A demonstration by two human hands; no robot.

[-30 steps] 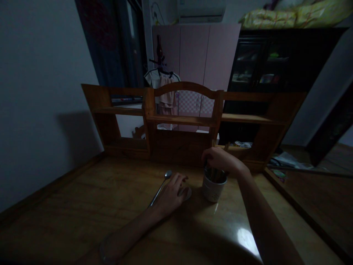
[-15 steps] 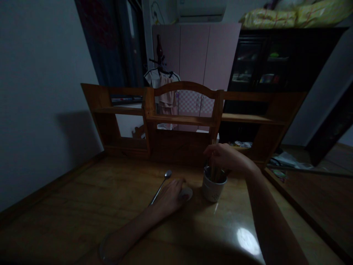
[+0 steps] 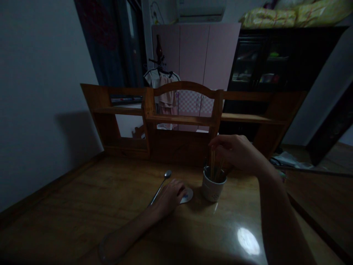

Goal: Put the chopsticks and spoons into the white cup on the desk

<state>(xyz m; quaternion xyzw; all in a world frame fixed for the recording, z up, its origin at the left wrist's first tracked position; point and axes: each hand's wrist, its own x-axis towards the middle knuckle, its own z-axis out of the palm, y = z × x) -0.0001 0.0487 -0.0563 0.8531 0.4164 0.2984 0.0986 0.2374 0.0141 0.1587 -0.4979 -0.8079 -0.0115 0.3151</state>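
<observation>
My right hand (image 3: 224,149) is above a white cup (image 3: 212,191), its fingers closed at the upper ends of wooden chopsticks (image 3: 212,163). Several of these stand in the cup, and their lower ends are hidden inside it. To the left, my left hand (image 3: 173,193) rests on the table with curled fingers over the edge of a round white disc (image 3: 187,195). The disc has a small blue mark and lies flat; my fingers cover part of it. A metal spoon (image 3: 158,191) lies left of that hand, bowl pointing away, its handle partly behind my wrist.
The wooden table (image 3: 91,198) reflects a bright light at its right. Along its back stands a wooden shelf unit (image 3: 182,119) with open compartments. A pale wall (image 3: 41,110) borders the left side. Beyond are a pink wardrobe (image 3: 193,55) and a dark cabinet (image 3: 275,66).
My right hand has risen slightly and moved right, showing more of the chopsticks. The left hand's fingers have drawn back a little, uncovering the blue mark on the disc. Cup and spoon are unmoved.
</observation>
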